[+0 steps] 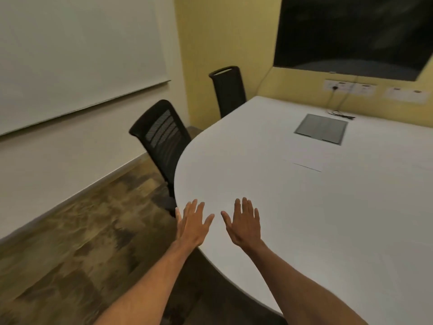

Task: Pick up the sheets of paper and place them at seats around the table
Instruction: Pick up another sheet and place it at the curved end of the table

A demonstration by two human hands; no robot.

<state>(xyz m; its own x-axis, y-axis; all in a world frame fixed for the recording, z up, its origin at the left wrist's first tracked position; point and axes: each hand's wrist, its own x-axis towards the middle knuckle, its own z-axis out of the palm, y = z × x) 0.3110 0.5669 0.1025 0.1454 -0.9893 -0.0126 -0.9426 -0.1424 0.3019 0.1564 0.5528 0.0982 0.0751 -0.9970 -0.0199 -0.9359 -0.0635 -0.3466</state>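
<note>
Hovering side by side over the near curved edge of the white bench (pixel 304 219), the left hand (pixel 192 227) and the right hand (pixel 243 225) are showing their backs to the camera, fingers (pixel 244 205) spread and flat, gripping nothing. Whether the palms are touching the surface cannot be told.

Lying farther in, well apart from both hands and just short of the grey cable hatch (pixel 321 129), the sheets of paper (pixel 304 161) are showing only as a faint outline with one thin dark edge, white on white; how many are there is unclear.

Two black chairs (pixel 161 137) are standing tucked at the left side, marking seats likely to be served.

The risks from here are looking mostly like grasp trouble: thin paper lying flat gives the fingers no lip, so a straight pinch may be sliding the top sheet away or creasing it. The low contrast may also be causing a misjudged reach, and lifting several sheets together may be letting some slip and fan out.
</note>
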